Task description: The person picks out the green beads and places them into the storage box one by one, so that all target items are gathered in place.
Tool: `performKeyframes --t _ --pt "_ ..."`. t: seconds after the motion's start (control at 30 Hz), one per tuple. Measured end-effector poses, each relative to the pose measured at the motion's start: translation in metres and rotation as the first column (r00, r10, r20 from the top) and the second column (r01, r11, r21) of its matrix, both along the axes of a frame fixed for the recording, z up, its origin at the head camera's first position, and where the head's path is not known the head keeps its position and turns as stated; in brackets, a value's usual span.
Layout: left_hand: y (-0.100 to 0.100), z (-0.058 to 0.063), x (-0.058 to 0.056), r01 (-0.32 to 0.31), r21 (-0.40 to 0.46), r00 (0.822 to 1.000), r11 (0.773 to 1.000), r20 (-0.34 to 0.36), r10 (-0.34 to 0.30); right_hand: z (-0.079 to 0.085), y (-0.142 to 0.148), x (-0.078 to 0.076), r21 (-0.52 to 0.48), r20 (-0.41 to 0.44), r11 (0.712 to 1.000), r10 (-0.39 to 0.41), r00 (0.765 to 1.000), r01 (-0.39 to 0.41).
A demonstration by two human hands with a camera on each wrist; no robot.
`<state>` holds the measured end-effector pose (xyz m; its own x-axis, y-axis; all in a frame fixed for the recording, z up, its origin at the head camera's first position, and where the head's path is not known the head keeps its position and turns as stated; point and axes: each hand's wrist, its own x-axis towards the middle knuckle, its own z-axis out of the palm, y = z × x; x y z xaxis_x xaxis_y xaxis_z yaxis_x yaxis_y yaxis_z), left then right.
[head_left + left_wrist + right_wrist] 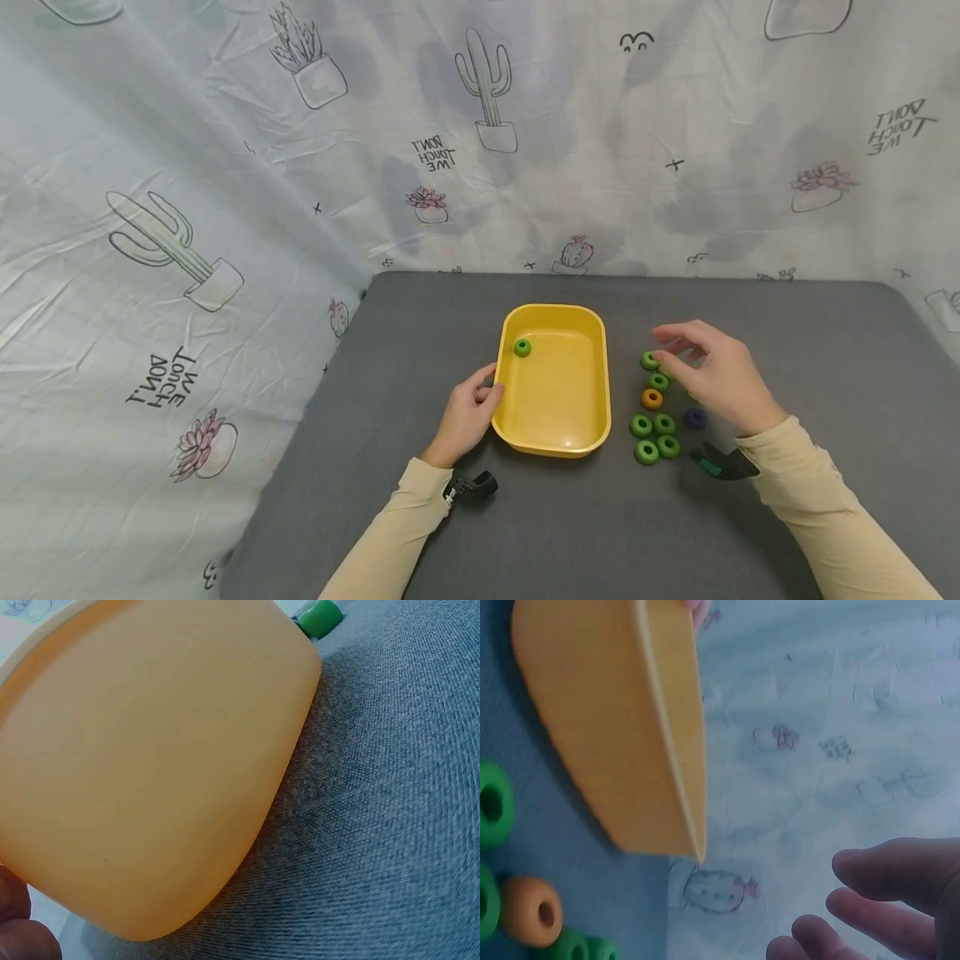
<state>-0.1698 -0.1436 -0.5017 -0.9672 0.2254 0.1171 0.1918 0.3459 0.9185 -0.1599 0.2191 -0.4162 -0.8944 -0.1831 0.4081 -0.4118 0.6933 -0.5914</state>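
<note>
A yellow plastic tub (555, 392) stands on the grey table with one green ring (522, 347) inside, near its far left corner. My left hand (467, 417) holds the tub's left side, thumb at the rim; fingertips (22, 941) show against the wall in the left wrist view. My right hand (716, 371) hovers over the loose rings right of the tub, fingers apart and nothing between them. Under and beside it lie several green rings (663, 424), an orange ring (652, 399) and a purple ring (696, 418). The hand hides part of the far rings.
Grey cloth covers the table (420, 333). A white curtain (600, 208) printed with cacti hangs behind and to the left. Each wrist wears a black strap with a camera.
</note>
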Motion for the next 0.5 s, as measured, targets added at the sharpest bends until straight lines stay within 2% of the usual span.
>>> performKeyframes --t 0.27,0.5 --pt "-0.001 0.0 -0.002 -0.015 -0.03 1.0 0.999 0.004 0.015 -0.012 0.014 -0.003 0.043 0.062 0.998 -0.038 0.997 0.035" --pt "-0.001 0.0 0.001 -0.009 -0.013 1.0 1.0 0.012 0.009 -0.026 0.023 -0.008 0.071 0.147 0.997 -0.019 0.989 0.009"
